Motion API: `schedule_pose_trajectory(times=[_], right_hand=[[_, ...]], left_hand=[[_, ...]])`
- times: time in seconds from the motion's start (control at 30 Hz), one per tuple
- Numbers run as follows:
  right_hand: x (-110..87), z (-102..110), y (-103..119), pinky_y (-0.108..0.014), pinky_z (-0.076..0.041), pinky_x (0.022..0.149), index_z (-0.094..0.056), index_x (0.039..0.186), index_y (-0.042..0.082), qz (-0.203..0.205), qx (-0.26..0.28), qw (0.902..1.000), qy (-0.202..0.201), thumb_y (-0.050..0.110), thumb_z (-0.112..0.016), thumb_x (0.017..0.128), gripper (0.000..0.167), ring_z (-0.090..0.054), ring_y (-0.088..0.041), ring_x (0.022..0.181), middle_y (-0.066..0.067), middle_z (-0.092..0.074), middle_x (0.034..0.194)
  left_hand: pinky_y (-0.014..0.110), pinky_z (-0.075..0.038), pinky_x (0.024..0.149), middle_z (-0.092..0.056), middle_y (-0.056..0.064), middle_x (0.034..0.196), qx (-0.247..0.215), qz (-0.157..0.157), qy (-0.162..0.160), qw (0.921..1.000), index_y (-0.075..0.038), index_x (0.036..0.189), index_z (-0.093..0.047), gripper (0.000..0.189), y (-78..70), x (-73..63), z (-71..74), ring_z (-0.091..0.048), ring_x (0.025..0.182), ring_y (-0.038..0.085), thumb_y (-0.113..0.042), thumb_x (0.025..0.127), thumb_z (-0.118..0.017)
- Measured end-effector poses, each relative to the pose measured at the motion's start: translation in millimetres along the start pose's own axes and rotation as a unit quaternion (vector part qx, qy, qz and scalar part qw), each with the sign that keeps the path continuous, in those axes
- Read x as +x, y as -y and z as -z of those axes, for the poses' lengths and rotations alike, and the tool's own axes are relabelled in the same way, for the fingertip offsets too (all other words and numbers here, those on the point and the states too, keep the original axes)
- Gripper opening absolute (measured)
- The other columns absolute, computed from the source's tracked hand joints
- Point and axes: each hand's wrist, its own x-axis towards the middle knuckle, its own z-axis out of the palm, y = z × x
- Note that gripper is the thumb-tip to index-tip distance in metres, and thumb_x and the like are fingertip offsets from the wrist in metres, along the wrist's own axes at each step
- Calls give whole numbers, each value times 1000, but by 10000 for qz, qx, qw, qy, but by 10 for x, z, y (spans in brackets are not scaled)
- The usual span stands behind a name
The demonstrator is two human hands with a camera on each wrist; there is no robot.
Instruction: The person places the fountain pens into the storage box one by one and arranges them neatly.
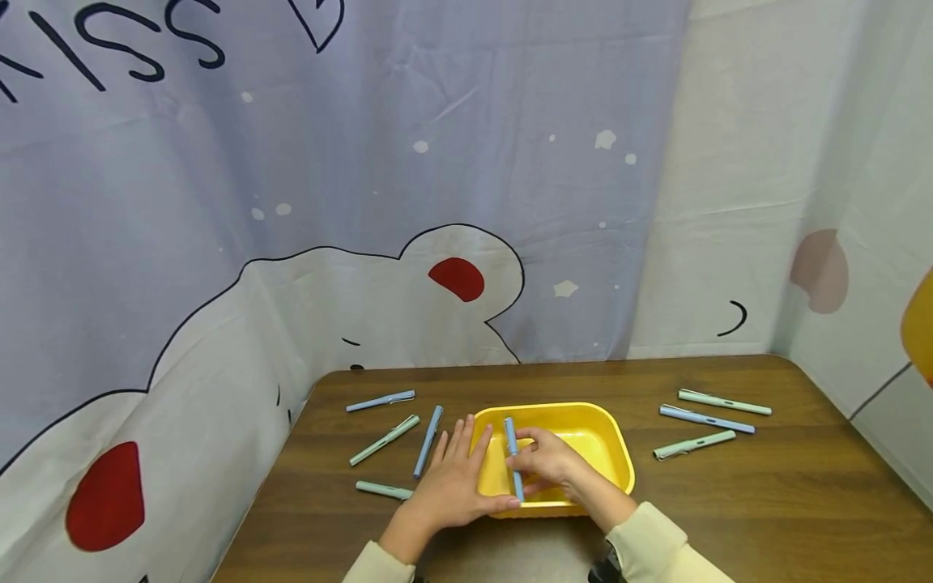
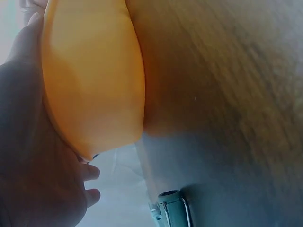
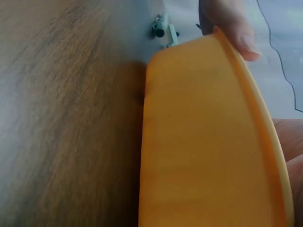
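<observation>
Inside the yellow tray [image 1: 619, 453], near its left side, a blue pen [image 1: 512, 453] stands lengthwise between the thumb and fingers of my right hand [image 1: 550, 463]. My left hand [image 1: 453, 479] lies over the tray's left rim with fingers extended and thumb along the front edge, close to the pen's lower end. In the left wrist view the tray's outer wall [image 2: 94, 75] fills the upper left beside my left hand [image 2: 38, 156]. The right wrist view shows the tray's wall [image 3: 203, 132], which hides the pen and most of my right hand [image 3: 291, 151].
Left of the tray lie two blue pens [image 1: 380, 401] and two green pens [image 1: 384, 440], one partly behind my left hand. To the right lie two green pens [image 1: 725, 402] with a blue pen [image 1: 707, 419] between them. A printed curtain [image 1: 437, 162] hangs behind the wooden table [image 1: 729, 510].
</observation>
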Motion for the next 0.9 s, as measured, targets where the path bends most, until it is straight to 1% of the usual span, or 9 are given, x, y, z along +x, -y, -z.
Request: schedule_pose_trajectory(times=[0.2, 0.3, 0.5, 0.7, 0.8, 0.9], right_hand=[[77, -85, -10, -38, -62, 61, -44, 141, -10, -90, 20, 9999, 83, 2, -73, 88, 61, -64, -24, 79, -16, -61, 97], [109, -128, -17, -37, -61, 60, -46, 138, -11, -141, -84, 9998, 81, 1, -74, 87, 59, -65, -23, 76, -16, -61, 95], [151, -209, -27, -33, -60, 57, -48, 134, -12, -194, -493, 9986, 65, 2, -75, 87, 57, -69, -20, 68, -15, -62, 89], [161, -257, -18, -30, -59, 56, -51, 130, -11, -188, -825, 9964, -92, 1, -76, 86, 51, -69, -18, 64, -14, -61, 85], [172, -283, -4, -30, -59, 54, -53, 127, -11, -134, -1132, 9934, -156, 1, -76, 86, 49, -68, -18, 62, -13, -62, 83], [203, -300, 15, -29, -58, 53, -55, 124, -10, -103, -1499, 9883, -246, 2, -78, 86, 46, -68, -17, 61, -12, -64, 80]], left_hand=[[62, -7, 122, -2, 19, 169, -108, -25, 38, 9999, -13, 164, -18, 111, -1, 8, 9, -5, 155, 39, -80, 84, -56], [62, -8, 122, -3, 20, 169, -120, -32, 33, 9999, -14, 163, -19, 111, -5, 7, 17, -7, 155, 40, -80, 83, -58], [62, -8, 122, -4, 20, 169, -149, -22, 43, 9999, -13, 163, -19, 112, -11, 4, 18, -8, 155, 40, -80, 83, -58], [62, -8, 122, -4, 21, 169, -143, -62, 99, 9998, -13, 164, -17, 112, 2, 18, -3, -7, 155, 40, -80, 83, -57], [62, -8, 122, -3, 20, 169, -137, -43, 132, 9998, -13, 164, -17, 112, 7, 18, -2, -6, 156, 39, -80, 84, -56], [62, -8, 122, -2, 19, 169, -144, -26, 129, 9998, -13, 164, -16, 112, 9, 18, 6, -6, 156, 38, -80, 84, -56]])
